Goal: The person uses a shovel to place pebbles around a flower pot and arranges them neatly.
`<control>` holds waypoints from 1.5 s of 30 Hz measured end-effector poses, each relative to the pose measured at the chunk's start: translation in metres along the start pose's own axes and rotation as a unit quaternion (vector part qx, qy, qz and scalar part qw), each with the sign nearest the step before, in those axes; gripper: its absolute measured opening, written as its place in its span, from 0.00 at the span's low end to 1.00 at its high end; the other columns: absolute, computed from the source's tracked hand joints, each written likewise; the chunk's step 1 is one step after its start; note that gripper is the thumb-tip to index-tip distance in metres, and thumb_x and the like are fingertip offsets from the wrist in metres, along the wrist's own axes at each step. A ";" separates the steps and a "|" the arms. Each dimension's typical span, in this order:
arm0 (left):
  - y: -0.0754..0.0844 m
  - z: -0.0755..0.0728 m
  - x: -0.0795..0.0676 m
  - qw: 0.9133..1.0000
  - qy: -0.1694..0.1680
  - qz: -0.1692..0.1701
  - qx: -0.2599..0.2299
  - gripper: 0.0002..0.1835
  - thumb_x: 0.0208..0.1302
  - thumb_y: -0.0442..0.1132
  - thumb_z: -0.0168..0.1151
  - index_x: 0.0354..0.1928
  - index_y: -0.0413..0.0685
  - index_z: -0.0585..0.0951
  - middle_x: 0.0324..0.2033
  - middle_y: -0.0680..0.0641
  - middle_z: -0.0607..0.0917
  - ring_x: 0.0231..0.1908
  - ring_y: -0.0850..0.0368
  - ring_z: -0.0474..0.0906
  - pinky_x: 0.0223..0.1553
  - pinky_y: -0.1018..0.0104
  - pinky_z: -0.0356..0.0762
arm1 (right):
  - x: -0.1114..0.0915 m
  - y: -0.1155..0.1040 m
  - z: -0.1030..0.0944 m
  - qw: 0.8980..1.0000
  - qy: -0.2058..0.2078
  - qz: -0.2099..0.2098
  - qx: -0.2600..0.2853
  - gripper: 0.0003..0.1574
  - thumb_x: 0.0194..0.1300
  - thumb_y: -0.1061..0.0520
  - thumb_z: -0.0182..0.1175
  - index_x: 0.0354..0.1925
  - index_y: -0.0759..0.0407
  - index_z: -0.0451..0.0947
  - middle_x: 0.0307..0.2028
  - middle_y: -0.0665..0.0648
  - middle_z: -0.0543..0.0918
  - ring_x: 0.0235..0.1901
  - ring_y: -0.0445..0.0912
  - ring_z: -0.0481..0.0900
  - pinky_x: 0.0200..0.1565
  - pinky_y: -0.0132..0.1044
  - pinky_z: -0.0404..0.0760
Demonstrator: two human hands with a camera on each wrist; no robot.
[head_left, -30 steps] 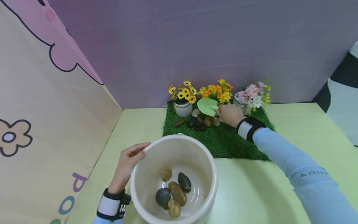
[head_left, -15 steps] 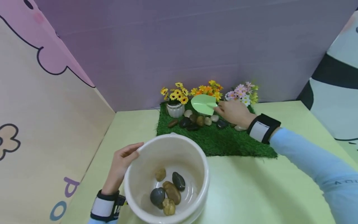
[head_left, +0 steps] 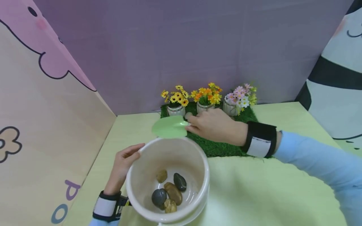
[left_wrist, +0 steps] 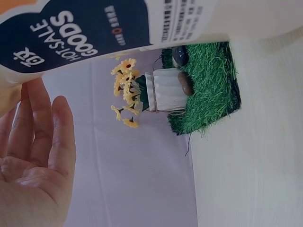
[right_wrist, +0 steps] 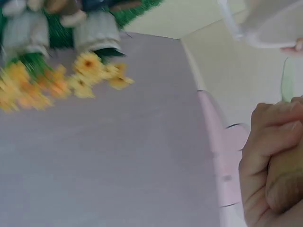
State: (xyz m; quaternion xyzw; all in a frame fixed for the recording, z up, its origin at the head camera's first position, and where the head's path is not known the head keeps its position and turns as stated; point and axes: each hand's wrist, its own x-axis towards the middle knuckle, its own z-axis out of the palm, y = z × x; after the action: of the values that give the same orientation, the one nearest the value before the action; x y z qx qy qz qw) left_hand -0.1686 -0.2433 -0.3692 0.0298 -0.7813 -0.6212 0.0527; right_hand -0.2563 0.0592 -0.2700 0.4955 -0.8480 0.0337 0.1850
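My right hand (head_left: 215,125) grips a small light-green garden trowel (head_left: 169,127), its blade pointing left just beyond the far rim of a white bucket (head_left: 207,175). No load shows on the blade. In the right wrist view, fingers (right_wrist: 274,137) curl round the trowel's tan handle end (right_wrist: 286,187). At the bucket's left rim, my left hand (head_left: 124,163) holds on between thumb and fingers; the left wrist view has its fingertips against the bucket's printed side. Inside the bucket lie several stones, among them a grey one (head_left: 159,197), a brown one (head_left: 173,193) and a black one (head_left: 180,182).
Behind the bucket lies a green turf mat (head_left: 226,149). Along its back stand a yellow flower pot (head_left: 176,110), an orange flower pot (head_left: 205,107) and a pink-and-white flower pot (head_left: 230,108). A purple cloth wall (head_left: 181,47) closes off the back of the pale table (head_left: 254,188).
My right hand has brought the trowel from the stones by the flower pots leftward and nearer, to the bucket's far rim. The left hand stays on the rim; the head view has shifted slightly.
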 end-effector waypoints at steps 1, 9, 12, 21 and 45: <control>0.000 0.000 0.002 1.000 -0.002 0.001 0.000 0.17 0.62 0.34 0.54 0.52 0.35 0.76 0.34 0.60 0.84 0.34 0.60 0.82 0.35 0.64 0.82 | 0.003 -0.006 -0.001 1.000 -0.001 -0.022 -0.020 0.16 0.66 0.46 0.51 0.26 0.53 0.71 0.11 0.46 0.63 0.09 0.38 0.56 0.11 0.26 0.49; -0.005 -0.002 0.009 1.000 0.006 -0.003 0.018 0.17 0.63 0.35 0.55 0.53 0.38 0.76 0.35 0.59 0.84 0.34 0.61 0.81 0.35 0.65 0.82 | 0.034 -0.054 0.019 0.953 -0.157 -0.157 -0.206 0.11 0.64 0.51 0.54 0.25 0.47 0.75 0.19 0.43 0.75 0.15 0.36 0.59 0.13 0.26 0.62; -0.008 -0.003 0.011 1.000 0.001 0.000 0.024 0.17 0.64 0.37 0.54 0.53 0.39 0.76 0.37 0.57 0.84 0.35 0.59 0.82 0.35 0.64 0.82 | 0.040 -0.066 0.045 0.934 -0.151 -0.203 -0.253 0.15 0.59 0.57 0.56 0.18 0.42 0.75 0.20 0.39 0.77 0.16 0.34 0.64 0.17 0.26 0.67; -0.011 -0.009 0.016 0.999 0.003 0.001 0.040 0.17 0.63 0.37 0.54 0.53 0.40 0.76 0.36 0.61 0.83 0.35 0.60 0.82 0.35 0.64 0.82 | 0.048 -0.086 0.098 0.887 -0.225 -0.209 -0.345 0.14 0.64 0.49 0.50 0.29 0.31 0.80 0.30 0.35 0.82 0.25 0.34 0.75 0.16 0.32 0.69; -0.010 -0.030 0.000 0.996 0.085 -0.009 0.018 0.13 0.62 0.33 0.55 0.48 0.39 0.79 0.31 0.63 0.84 0.30 0.64 0.81 0.30 0.69 0.82 | 0.054 -0.096 0.083 0.884 -0.391 -0.226 -0.118 0.11 0.52 0.46 0.60 0.17 0.42 0.71 0.22 0.42 0.75 0.22 0.39 0.68 0.21 0.32 0.71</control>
State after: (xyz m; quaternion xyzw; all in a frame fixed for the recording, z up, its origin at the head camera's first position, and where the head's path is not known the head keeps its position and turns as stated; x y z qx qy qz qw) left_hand -0.1649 -0.2743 -0.3719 0.0907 -0.7848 -0.6027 0.1124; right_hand -0.2217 -0.0537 -0.3408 0.6212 -0.7143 -0.3059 -0.1016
